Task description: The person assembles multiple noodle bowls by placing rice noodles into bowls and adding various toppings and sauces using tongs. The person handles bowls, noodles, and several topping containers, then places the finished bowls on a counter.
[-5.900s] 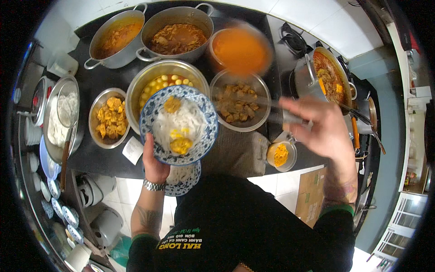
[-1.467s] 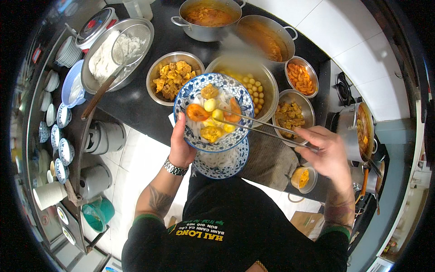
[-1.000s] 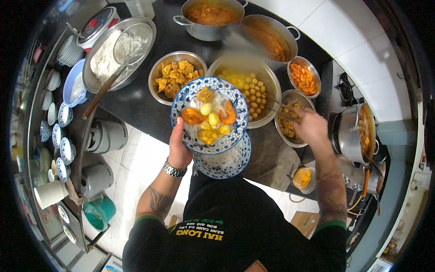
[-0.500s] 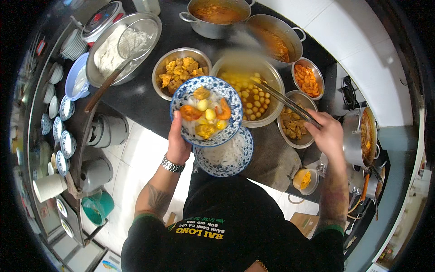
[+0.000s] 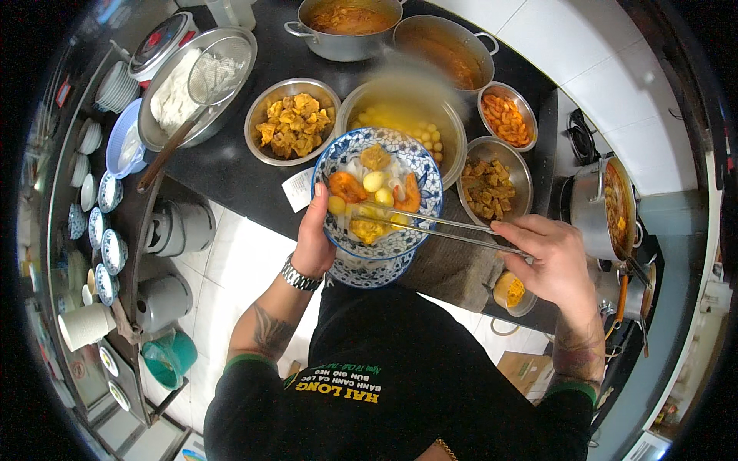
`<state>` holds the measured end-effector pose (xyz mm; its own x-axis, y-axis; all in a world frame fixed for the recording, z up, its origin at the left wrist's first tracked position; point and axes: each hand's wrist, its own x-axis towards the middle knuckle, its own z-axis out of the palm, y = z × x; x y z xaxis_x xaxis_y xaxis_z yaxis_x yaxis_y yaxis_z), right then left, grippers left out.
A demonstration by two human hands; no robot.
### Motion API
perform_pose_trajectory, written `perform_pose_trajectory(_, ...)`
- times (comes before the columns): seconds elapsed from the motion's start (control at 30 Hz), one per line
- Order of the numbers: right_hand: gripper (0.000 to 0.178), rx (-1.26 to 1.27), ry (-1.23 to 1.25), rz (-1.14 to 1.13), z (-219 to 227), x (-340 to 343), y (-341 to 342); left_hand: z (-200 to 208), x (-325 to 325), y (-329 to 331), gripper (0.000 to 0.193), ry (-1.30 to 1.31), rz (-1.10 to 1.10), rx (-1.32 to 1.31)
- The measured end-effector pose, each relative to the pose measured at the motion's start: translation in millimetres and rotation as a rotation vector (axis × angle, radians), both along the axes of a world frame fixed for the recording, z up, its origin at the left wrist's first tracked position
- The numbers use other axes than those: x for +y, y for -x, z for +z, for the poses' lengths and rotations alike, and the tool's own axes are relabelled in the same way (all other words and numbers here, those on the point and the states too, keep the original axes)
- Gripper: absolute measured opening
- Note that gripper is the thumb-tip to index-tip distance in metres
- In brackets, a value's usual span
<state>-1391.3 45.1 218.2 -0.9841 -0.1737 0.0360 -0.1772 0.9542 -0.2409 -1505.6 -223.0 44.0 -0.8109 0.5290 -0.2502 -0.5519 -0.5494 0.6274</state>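
Busy kitchen, and the black table beyond both grips is crowded with steel pots! The left grip clasps the blue-patterned bowl, thumb over the rim, the bowl just to its right; a second patterned bowl peeks out beneath. The right grip pinches slim metal sticks reaching leftward into the food; whether the tips hold anything, I can't tell. Danger, as I judge it: that one-sided hold could tilt, sliding the eggs over the edge, or the smooth sticks could slip and flick a prawn out. Writing? Yellow, white and green lettering, upside down on the shirt below the grips; beyond the left grip, a white slip, its marks too small to read.
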Motion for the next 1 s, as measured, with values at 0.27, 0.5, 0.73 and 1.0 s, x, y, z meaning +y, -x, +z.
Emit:
perform_pose_trajectory(0.27,0.041,0.122,-0.086,-0.038,-5,12,-9,0,6,-12,0.063,0.021,-0.024,0.057)
perform_pose_trajectory(0.5,0.041,0.114,-0.011,-0.006,7,2,-13,2,15,-18,0.066,-0.007,-0.008,-0.016)
perform_pose_trajectory(0.73,0.038,0.093,-0.018,0.063,-2,-10,-6,0,17,-17,0.066,0.0,-0.019,0.009)
perform_pose_trajectory(1.0,0.04,-0.01,-0.102,-0.011,10,-6,-11,-2,15,-12,0.066,-0.081,-0.055,0.015)
